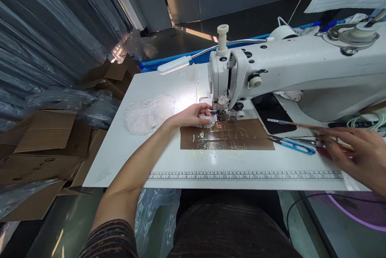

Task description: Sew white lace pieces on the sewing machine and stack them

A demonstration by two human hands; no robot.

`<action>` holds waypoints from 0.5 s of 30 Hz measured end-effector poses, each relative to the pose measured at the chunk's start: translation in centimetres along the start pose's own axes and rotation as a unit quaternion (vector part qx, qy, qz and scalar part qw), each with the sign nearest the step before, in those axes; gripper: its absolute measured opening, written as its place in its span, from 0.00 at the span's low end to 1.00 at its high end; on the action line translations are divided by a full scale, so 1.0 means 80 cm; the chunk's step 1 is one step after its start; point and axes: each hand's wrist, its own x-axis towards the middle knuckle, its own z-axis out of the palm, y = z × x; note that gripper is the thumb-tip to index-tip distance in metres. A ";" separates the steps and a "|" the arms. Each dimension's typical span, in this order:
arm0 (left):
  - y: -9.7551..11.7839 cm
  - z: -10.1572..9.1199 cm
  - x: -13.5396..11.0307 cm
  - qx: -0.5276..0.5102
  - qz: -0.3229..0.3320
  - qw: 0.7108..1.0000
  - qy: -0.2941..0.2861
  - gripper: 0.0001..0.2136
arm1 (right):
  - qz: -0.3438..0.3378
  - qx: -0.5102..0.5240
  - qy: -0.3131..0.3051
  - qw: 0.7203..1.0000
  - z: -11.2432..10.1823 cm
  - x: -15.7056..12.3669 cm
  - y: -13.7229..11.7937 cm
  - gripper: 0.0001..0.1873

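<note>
My left hand pinches the edge of a strip of white lace close by the presser foot of a white sewing machine. More lace lies gathered on the table to the left, under my forearm's far side. My right hand is at the table's right side, its fingers curled over a group of slim tools; which one it grips is partly hidden. A thin brown stick with a pale tip runs out from under the fingers. Blue thread snips lie just left of them.
Brown tape covers the table before the needle. A printed ruler runs along the front edge. A white lamp on a bendable neck hangs over the lace. Cardboard boxes stand at left; a purple basin sits below right.
</note>
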 end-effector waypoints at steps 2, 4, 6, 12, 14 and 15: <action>-0.003 0.003 0.001 -0.003 0.004 1.000 0.012 0.25 | -0.005 -0.012 -0.011 1.000 0.001 -0.006 0.013 0.22; -0.005 0.008 0.003 -0.004 0.014 0.999 0.033 0.25 | -0.022 -0.020 -0.013 0.999 0.005 -0.010 0.026 0.23; -0.007 0.013 0.003 -0.006 0.023 0.998 0.063 0.22 | -0.044 -0.028 -0.011 0.999 0.009 -0.011 0.035 0.23; -0.008 0.026 0.004 -0.022 0.017 0.994 0.109 0.19 | -0.104 -0.065 -0.020 0.992 0.008 -0.002 0.056 0.26; -0.008 0.028 0.004 -0.025 0.020 0.993 0.116 0.19 | -0.085 -0.070 -0.031 0.993 0.004 -0.003 0.063 0.26; -0.008 0.028 0.004 -0.024 0.022 0.992 0.119 0.19 | -0.067 -0.068 -0.043 0.995 0.002 -0.005 0.065 0.27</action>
